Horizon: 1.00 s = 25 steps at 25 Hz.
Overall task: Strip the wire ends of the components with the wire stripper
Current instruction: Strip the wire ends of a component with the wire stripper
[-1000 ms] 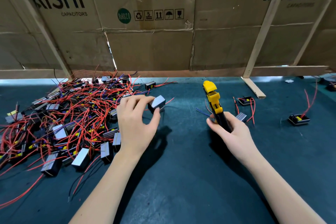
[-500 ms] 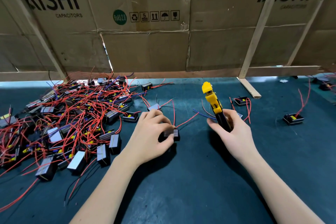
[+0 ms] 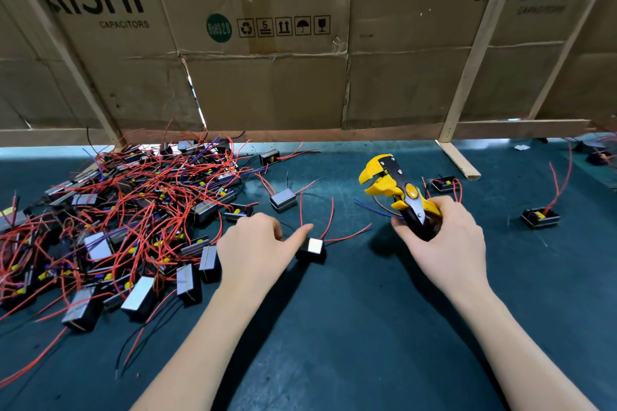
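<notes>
A small black component [image 3: 314, 247] with a silver face lies on the dark green mat [image 3: 350, 327], its red wires [image 3: 347, 236] sticking up and out to the right. My left hand [image 3: 257, 250] holds it at its left side; the index finger lies straight along its top and the thumb is hidden. To the right, my right hand [image 3: 440, 237] grips the black handles of the yellow wire stripper [image 3: 394, 190]. The stripper's jaws point up and to the left, slightly apart, above the mat and clear of the wires.
A big tangled pile of components with red wires [image 3: 110, 227] covers the left of the mat. Loose components lie at the middle [image 3: 283, 200] and right [image 3: 539, 217]. A cardboard wall [image 3: 300, 77] with wooden struts [image 3: 458, 160] closes the back.
My left hand drew one component from the pile's edge to the middle of the mat and lowered it there. The stripper turned in my right hand, showing its side with the jaws tilted left.
</notes>
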Tool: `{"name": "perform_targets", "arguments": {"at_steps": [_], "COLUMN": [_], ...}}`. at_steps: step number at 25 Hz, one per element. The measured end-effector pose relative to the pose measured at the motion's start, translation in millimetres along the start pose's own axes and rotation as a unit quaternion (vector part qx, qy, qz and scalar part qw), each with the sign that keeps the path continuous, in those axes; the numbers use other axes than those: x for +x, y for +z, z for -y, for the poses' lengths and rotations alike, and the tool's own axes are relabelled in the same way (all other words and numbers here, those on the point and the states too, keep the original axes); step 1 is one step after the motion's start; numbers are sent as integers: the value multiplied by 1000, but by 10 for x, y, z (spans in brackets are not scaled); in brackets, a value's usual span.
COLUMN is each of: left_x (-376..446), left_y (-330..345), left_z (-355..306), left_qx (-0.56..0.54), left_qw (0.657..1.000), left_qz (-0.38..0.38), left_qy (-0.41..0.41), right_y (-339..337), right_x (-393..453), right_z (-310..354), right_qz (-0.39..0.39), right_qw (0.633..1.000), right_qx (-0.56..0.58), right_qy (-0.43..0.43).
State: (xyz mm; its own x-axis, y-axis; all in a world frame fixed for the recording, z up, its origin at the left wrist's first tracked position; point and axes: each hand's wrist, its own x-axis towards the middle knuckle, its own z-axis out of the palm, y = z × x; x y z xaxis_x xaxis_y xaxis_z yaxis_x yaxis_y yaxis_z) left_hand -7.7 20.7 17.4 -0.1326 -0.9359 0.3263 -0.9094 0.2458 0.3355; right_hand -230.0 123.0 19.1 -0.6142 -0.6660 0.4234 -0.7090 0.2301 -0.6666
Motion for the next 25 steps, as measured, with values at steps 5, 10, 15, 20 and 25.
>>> {"name": "perform_targets", "arguments": {"at_steps": [5,10,15,20,25], "left_x": [16,17,38,39,60], "left_y": [74,85,63,15,-19], "left_z": [-66,-32,3,-3,85], "left_qx": [-249,-460,-492,-508,-546], "left_qw": [962,868,835,810,740], "left_qz": [111,186,244,290,379], "left_qy": [8,4,28,49,103], "right_y": [28,44,73,113,114], "right_x": [-8,26,35,28,14], "right_z": [2,-76,-192,-216,-220], "right_qz": [3,-12,-48,-41,-28], "right_qw": [1000,996,970,961,963], "right_qx": [-9,-89,-221,-252,-248], "right_qy": [-6,-24,-87,-110,-105]}}
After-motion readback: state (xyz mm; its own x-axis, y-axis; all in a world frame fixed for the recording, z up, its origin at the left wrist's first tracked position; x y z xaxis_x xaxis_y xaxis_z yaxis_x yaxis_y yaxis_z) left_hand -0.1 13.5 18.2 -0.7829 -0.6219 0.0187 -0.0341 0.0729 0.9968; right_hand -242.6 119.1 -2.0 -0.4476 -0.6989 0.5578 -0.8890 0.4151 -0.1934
